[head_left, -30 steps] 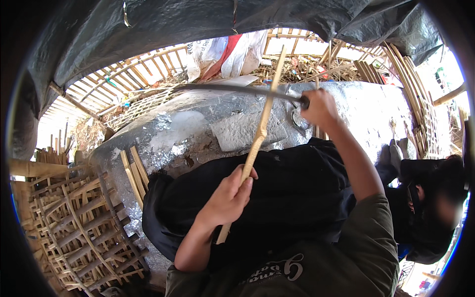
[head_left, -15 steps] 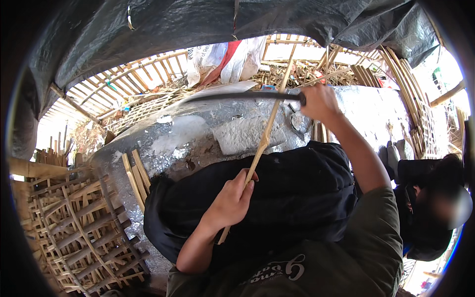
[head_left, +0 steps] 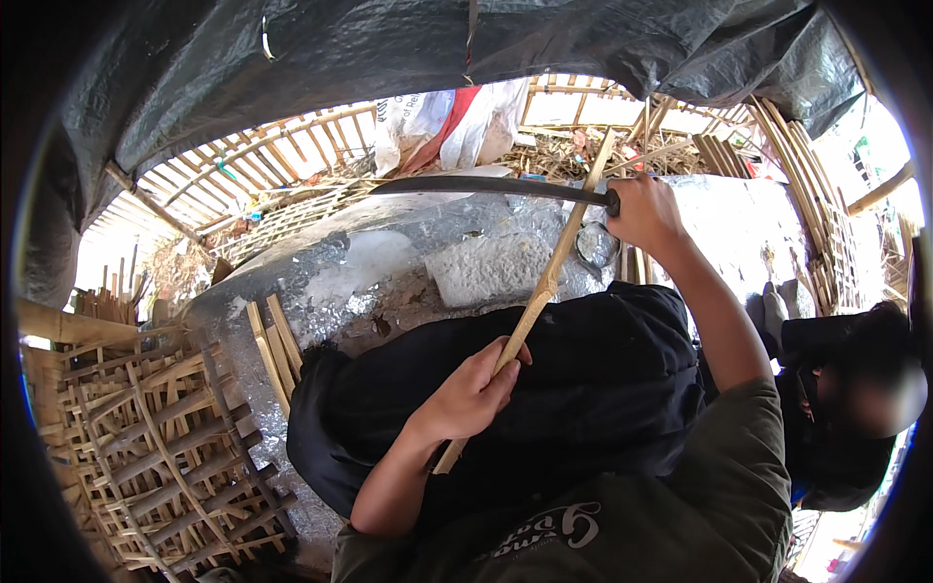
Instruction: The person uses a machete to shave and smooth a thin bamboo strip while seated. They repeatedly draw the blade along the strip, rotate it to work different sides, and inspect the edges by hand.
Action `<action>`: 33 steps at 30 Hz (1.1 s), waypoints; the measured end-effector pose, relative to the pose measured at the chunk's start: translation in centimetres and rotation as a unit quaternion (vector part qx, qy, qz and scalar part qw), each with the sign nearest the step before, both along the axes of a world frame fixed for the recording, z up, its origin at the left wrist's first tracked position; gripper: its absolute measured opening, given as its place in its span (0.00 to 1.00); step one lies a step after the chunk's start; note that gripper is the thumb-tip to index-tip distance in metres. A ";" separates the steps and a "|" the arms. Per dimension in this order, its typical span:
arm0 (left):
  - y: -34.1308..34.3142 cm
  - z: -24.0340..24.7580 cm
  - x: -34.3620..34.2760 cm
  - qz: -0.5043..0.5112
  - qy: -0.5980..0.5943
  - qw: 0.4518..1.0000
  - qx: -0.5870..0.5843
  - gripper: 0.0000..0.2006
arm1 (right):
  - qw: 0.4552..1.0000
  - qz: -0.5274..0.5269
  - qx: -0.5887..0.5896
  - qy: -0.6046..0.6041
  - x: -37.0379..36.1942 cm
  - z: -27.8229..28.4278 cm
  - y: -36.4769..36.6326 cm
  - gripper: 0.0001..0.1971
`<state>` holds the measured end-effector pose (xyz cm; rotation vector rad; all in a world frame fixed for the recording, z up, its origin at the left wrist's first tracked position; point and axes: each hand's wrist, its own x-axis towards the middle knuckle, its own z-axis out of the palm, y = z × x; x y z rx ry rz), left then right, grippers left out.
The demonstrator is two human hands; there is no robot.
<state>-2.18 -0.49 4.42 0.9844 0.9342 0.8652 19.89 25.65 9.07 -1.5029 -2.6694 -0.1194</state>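
Plainly, pale, ornate lettering is borne by the dark olive cloth shirt (head_left: 661, 525), and dark printed lettering is shown on the white plastic sack with a red stripe (head_left: 481, 136) at the far fence. A long, narrow, pale yellow bamboo strip (head_left: 549, 282), thickened by a knobby node partway along, is held aslant over the black cloth on the lap (head_left: 603, 369). It is gripped low down by the left hand (head_left: 474, 387), whose fingers are curled closed around it. Its long axis is run from lower left to upper right, the far end being pointed away from the body. A long, dark, slightly curved metal knife (head_left: 486, 185) is clasped at its handle by the folded fingers of the right hand (head_left: 645, 214). The blade is pointed leftward, crossing the strip's upper part; whether they are touching cannot be told.
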 end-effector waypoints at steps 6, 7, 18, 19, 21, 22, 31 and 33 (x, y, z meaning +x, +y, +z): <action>-0.2 0.1 0.7 -0.003 0.012 1.000 0.026 0.07 | 0.997 -0.045 0.063 0.021 3.7 1.9 3.7 0.07; -0.2 0.1 0.7 -0.003 0.024 0.999 0.037 0.06 | 0.996 -0.060 0.065 0.021 4.3 2.0 4.4 0.08; 0.0 -0.8 0.5 0.012 0.143 0.980 0.140 0.11 | 0.983 -0.174 0.064 -0.009 7.6 1.5 9.3 0.11; 0.2 -1.3 0.5 0.016 0.161 0.971 0.176 0.11 | 0.979 -0.193 0.066 -0.005 8.1 0.9 9.8 0.12; 0.5 -1.1 0.4 0.004 0.142 0.975 0.170 0.12 | 0.970 -0.237 0.048 0.021 8.9 -0.6 10.4 0.13; 0.6 -0.1 0.1 -0.013 0.110 0.985 0.131 0.13 | 0.969 -0.242 0.049 0.026 8.9 -1.5 10.4 0.15; 0.7 0.5 -0.4 0.012 -0.020 0.999 -0.023 0.18 | 0.903 -0.239 -0.134 0.332 3.0 -7.8 9.5 0.18; 0.8 0.0 -0.6 0.025 -0.012 0.999 -0.022 0.19 | 0.898 -0.236 -0.117 0.351 1.7 -6.9 7.7 0.18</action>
